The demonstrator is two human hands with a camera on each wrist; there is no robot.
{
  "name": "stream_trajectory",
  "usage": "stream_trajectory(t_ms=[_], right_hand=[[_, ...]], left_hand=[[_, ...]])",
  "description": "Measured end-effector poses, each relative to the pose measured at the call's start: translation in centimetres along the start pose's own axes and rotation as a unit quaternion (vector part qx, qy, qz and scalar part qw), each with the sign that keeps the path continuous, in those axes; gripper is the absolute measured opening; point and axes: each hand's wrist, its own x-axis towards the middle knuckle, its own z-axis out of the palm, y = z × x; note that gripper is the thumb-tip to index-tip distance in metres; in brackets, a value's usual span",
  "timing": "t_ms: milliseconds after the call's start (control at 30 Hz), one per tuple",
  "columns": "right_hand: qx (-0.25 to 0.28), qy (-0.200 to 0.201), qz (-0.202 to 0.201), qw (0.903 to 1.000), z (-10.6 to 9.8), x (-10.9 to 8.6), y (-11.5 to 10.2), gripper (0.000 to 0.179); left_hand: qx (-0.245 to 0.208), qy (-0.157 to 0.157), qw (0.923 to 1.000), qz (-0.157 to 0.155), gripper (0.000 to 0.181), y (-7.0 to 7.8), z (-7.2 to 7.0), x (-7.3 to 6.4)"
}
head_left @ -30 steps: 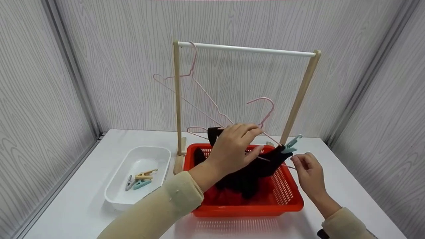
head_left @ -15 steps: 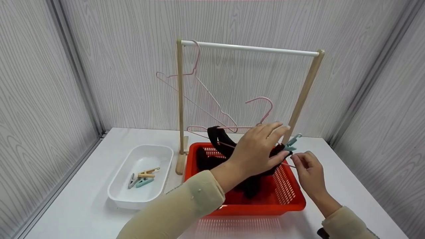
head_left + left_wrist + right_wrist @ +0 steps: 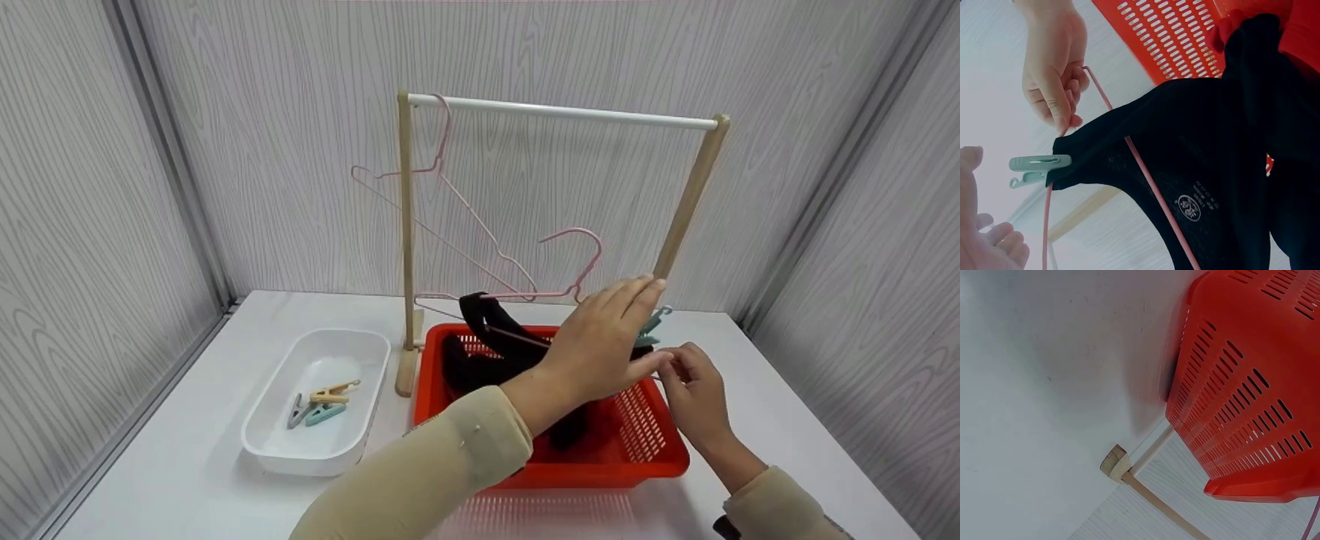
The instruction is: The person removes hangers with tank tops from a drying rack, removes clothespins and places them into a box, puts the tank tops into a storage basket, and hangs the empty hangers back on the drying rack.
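A black tank top (image 3: 1196,152) is draped on a pink hanger (image 3: 589,271), its strap looped over one arm of the wire. A teal clothespin (image 3: 1039,163) clips the other strap to the wire. My right hand (image 3: 699,390) pinches the hanger by its end near that strap, fingers curled round the pink wire in the left wrist view. My left hand (image 3: 596,349) is spread in front of the hanger near the clothespin, holding nothing. In the head view it hides much of the garment and part of the wire. The right wrist view does not show the right hand.
Beneath the garment stands a red basket (image 3: 577,472) with dark and red cloth inside. Behind it rises a wooden rack with a white bar (image 3: 562,111), where a second pink hanger (image 3: 472,214) hangs. A white tray (image 3: 259,442) with several clothespins (image 3: 328,395) stands left.
My left hand has moved right across the garment, toward the clothespin and my right hand. The held hanger has shifted slightly left and down. My right hand keeps its pinch.
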Motion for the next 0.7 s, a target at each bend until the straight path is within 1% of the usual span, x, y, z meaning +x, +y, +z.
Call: stream_trajectory(t_ms=[100, 233, 467, 567, 700], right_hand=[[-0.003, -0.006, -0.001, 1.0, 0.0, -0.1, 0.0, 0.012], [0.0, -0.01, -0.002, 1.0, 0.1, -0.2, -0.2, 0.011], [0.008, -0.005, 0.001, 1.0, 0.3, -0.1, -0.6, 0.013], [0.017, -0.003, -0.002, 0.9998, 0.3, -0.1, -1.3, 0.015], [0.027, -0.003, -0.021, 0.9994, 0.1, 0.1, -3.1, 0.013]], left_hand=[[0.014, -0.018, 0.9997, 0.001, 0.079, 0.1, 0.2, 0.1], [0.019, -0.027, 0.9994, 0.008, 0.076, 0.0, 0.5, 0.2], [-0.016, -0.05, 0.9984, 0.019, 0.069, -0.1, 1.1, -0.2], [-0.021, -0.053, 0.9979, 0.029, 0.066, 0.0, 1.4, -0.3], [-0.021, -0.049, 0.9976, 0.044, 0.063, 0.1, 1.6, -0.5]])
